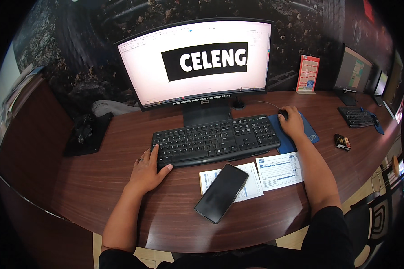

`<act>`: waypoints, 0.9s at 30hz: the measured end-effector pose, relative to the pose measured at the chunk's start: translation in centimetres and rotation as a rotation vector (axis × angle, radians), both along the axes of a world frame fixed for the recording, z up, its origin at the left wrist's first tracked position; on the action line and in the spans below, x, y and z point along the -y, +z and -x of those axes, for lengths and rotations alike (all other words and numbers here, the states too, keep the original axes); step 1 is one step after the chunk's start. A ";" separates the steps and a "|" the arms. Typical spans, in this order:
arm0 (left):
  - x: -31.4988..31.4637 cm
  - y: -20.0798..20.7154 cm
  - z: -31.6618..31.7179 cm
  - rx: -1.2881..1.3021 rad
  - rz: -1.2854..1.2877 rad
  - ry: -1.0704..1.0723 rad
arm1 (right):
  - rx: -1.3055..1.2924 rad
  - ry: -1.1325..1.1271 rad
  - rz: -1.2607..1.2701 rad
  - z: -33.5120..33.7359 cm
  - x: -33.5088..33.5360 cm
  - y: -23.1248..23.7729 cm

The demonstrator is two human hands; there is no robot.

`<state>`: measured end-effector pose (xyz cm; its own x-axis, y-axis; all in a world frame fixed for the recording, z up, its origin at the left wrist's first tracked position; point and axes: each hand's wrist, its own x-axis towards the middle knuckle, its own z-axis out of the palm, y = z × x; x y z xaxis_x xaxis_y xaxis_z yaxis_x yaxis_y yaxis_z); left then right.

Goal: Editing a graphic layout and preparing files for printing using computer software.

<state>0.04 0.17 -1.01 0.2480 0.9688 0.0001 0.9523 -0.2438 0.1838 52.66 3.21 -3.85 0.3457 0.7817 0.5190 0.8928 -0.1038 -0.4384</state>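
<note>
Where a black mouse (283, 114) sits on a blue mouse pad (310, 131), I see the right hand (292, 123) draped over it, fingers curled about its body. At the pad's left side lies the black keyboard (202, 143); at its left end I have the left hand (147, 175), fingers loosely spread. Below, in my view, a phone (221, 193) lies partly over printed papers (253, 180) on the brown desk (175, 231). Behind the keyboard stands a curved monitor (143, 67), its screen lit.

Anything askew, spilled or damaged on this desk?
No spill or damage visible. Only slightly untidy: the black phone lies slantwise over the left paper form, hiding part of it, on the person's side of the keyboard.
</note>
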 end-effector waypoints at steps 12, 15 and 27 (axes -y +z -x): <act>0.0 0.1 -0.1 0.004 -0.009 -0.012 | -0.009 0.009 -0.018 -0.4 -0.1 -0.3; -0.1 0.1 0.0 0.008 -0.003 -0.006 | -0.003 0.004 -0.016 -0.2 -0.2 -0.3; 0.3 0.5 -0.4 -0.045 0.006 0.021 | 0.021 -0.001 -0.084 -0.2 -0.2 -0.4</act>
